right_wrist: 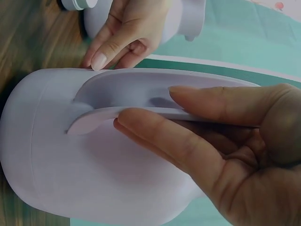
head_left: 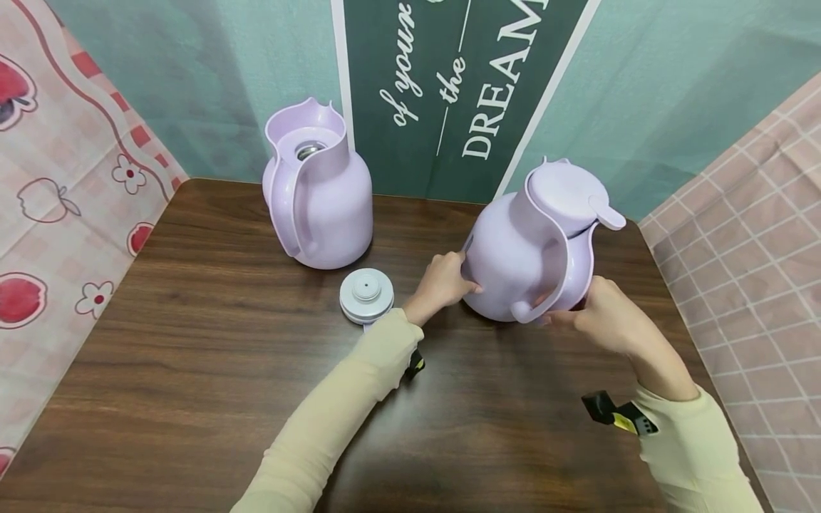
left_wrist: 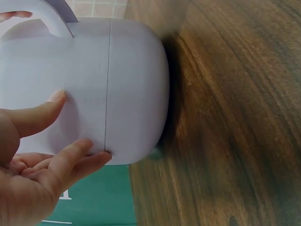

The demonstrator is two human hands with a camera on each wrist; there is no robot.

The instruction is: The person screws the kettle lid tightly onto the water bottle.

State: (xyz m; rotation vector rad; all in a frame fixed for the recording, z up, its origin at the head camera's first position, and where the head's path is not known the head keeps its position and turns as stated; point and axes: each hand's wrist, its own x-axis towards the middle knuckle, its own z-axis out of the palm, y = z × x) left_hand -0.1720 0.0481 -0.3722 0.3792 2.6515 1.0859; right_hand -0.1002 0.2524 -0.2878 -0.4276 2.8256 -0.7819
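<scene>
A lilac thermos jug [head_left: 513, 249] with its lid [head_left: 567, 196] on stands at the right of the table. My left hand [head_left: 444, 285] rests against the side of its body; in the left wrist view the thumb [left_wrist: 44, 113] and extended fingertips press the smooth wall above the base. On the handle [right_wrist: 101, 117] my right hand [head_left: 609, 313] has a pinch, thumb on one side and fingers on the other. A second lilac jug [head_left: 336, 206] stands at the back left, its top uncovered and a metal mouth [head_left: 309, 150] showing inside.
Between the jugs, nearer the front, a round pale stopper [head_left: 366, 293] lies on the dark wooden table [head_left: 192, 370]. Behind the table hangs a green cloth [head_left: 423, 171] with white lettering. Patterned cloth [head_left: 58, 235] borders the left, pink checked cloth [head_left: 750, 285] the right.
</scene>
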